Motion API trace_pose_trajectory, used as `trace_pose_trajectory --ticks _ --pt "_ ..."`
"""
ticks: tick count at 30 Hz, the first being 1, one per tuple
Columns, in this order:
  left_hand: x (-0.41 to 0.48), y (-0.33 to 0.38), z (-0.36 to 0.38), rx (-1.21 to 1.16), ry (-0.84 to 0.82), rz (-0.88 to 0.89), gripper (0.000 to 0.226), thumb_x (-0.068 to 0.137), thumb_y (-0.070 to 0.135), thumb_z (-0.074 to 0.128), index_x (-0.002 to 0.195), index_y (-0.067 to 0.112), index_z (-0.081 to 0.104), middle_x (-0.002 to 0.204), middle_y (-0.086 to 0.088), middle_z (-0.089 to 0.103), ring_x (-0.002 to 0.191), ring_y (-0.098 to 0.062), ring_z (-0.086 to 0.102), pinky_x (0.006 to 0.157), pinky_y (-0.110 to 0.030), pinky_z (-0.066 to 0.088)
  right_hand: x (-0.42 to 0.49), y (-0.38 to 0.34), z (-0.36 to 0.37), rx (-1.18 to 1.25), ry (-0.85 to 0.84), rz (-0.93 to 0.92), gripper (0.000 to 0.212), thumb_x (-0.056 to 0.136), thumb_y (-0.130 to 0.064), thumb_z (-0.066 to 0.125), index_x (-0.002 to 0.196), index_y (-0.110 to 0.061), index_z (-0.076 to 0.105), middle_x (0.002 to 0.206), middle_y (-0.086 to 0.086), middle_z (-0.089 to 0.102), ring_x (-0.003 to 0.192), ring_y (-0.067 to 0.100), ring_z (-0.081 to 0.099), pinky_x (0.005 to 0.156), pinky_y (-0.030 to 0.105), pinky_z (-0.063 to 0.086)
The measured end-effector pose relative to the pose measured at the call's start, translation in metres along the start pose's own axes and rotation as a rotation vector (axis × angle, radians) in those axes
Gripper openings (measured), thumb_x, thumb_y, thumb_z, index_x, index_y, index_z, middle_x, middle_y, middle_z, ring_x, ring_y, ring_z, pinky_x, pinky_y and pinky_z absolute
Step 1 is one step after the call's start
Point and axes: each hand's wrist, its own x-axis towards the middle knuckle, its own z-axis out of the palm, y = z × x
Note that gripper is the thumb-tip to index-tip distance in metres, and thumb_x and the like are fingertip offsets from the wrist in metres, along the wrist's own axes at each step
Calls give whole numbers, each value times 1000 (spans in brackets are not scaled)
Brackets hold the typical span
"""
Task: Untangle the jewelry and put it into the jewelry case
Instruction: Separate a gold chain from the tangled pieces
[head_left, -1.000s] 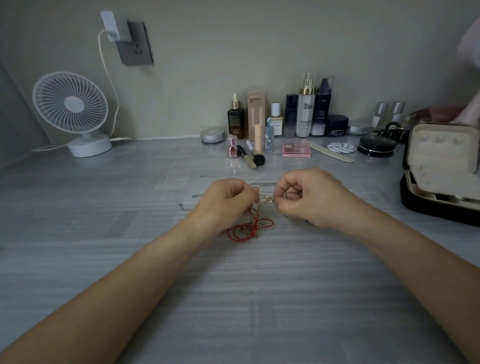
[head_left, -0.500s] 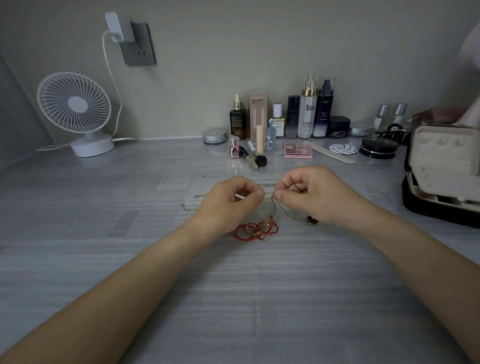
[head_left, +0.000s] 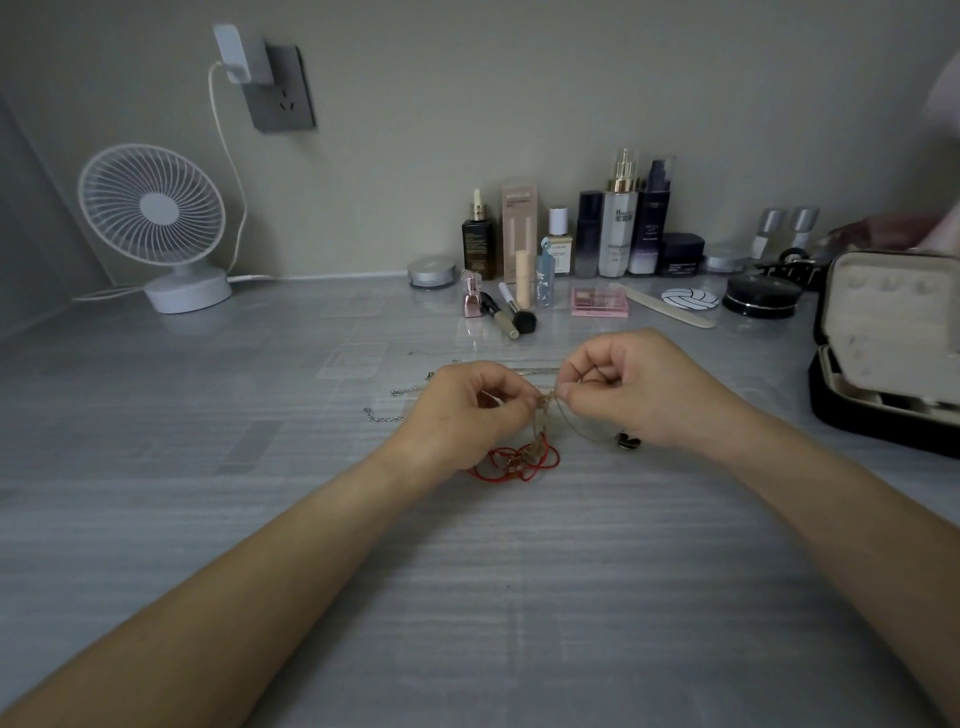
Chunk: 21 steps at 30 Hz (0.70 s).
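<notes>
mid-table, both hands (head_left: 561, 400) pinch the tangled chain (head_left: 546, 402).

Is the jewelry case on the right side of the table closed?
No, the jewelry case stands open, with its cream-lined lid raised upright behind the base.

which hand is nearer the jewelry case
Right. The right hand lies left of the jewelry case, apart from it; the left hand is farther left, beyond the right hand.

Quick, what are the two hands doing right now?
Left hand: pinching the tangled gold chain.
Right hand: pinching the same gold chain.
</notes>
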Motion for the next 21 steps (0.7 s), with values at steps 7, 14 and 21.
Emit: trace_pose_trajectory --ticks 7,14,21 --pt "0 1 -2 58 34 -26 26 79 5 63 63 26 62 48 17 55 44 6 46 46 -10 36 2 -1 -3 5 8 18 18 80 -6 65 69 -20 62 35 -15 45 35 0 39 42 9 35" --pt "-1 5 -7 73 44 -76 20 84 7 59 66 17 59 53 14 48 38 5 43 37 -6 29 2 -2 -5 -22 38 14 17 80 -6 66 69 -19 61 35 -14 43 35 0 38 42 6 33" --pt "-2 2 -1 72 64 -6 20 80 13 67 66 27 62 62 11 56 54 -1 46 54 -18 41 2 -1 -3 38 8 10 19 81 -6 66 68 -20 62 37 -14 45 37 0 37 42 10 32"
